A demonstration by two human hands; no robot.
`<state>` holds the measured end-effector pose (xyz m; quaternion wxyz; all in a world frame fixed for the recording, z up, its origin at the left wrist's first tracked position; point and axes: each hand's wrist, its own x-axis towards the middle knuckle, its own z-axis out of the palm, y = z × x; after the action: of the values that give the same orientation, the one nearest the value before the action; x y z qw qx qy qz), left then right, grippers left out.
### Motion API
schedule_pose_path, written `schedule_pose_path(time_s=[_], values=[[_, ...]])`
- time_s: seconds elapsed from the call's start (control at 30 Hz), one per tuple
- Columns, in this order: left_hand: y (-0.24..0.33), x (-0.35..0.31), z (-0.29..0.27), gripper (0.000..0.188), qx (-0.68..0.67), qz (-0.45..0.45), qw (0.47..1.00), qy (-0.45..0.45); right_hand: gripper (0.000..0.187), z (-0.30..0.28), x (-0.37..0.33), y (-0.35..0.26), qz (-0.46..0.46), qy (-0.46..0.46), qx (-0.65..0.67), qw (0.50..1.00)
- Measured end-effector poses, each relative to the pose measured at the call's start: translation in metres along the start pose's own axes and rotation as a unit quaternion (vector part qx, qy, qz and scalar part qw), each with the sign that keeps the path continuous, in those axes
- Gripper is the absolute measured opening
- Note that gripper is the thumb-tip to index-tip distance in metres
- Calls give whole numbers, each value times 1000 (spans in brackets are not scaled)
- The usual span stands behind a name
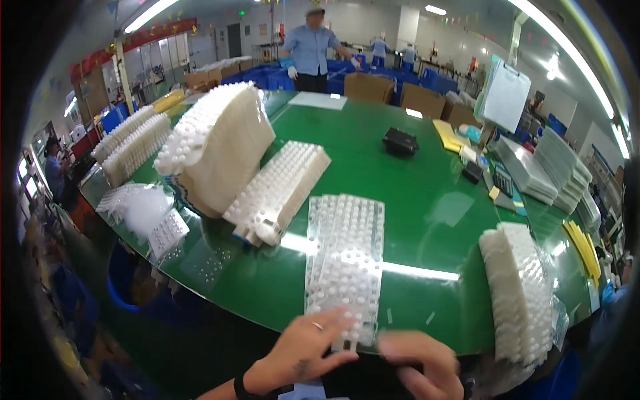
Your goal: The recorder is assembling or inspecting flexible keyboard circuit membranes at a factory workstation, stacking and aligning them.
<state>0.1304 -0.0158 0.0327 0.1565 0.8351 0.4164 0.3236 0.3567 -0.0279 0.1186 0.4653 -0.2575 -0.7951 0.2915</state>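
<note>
Dimpled sheets (350,257) | hands (303,348) at near end | cardboard boxes (369,89): contents unclear

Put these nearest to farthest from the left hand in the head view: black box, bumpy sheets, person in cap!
1. Bumpy sheets: right at the left hand.
2. Black box: farther up the green table, toward the right.
3. Person in cap: beyond the table's far edge.

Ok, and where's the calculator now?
In the head view, the calculator sits toward the right, between the smaller black box on its left and the pale plastic stack.
</note>
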Motion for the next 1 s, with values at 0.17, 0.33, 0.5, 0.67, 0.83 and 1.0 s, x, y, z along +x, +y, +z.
schedule_pose_path(time_s=[0.17,0.33,0.5,0.67,0.83,1.0], values=[[-18,-42,2,59,-58,-164,981,87,74,50,-4,84,78,-169,-164,969],[-19,-39,8,58,-197,-67,975,72,68,81,-10,99,95,-169,-240,951],[-20,-22,10,56,-311,-32,945,94,40,84,-20,123,242,1,-47,969],[-32,-28,18,54,66,-62,993,-70,30,39,17,90,209,282,124,928],[-35,-31,3,49,58,-97,990,-85,32,7,3,69,125,67,-245,959],[-43,-33,-11,47,42,-110,988,-100,47,49,-36,93,181,-136,-285,931]])
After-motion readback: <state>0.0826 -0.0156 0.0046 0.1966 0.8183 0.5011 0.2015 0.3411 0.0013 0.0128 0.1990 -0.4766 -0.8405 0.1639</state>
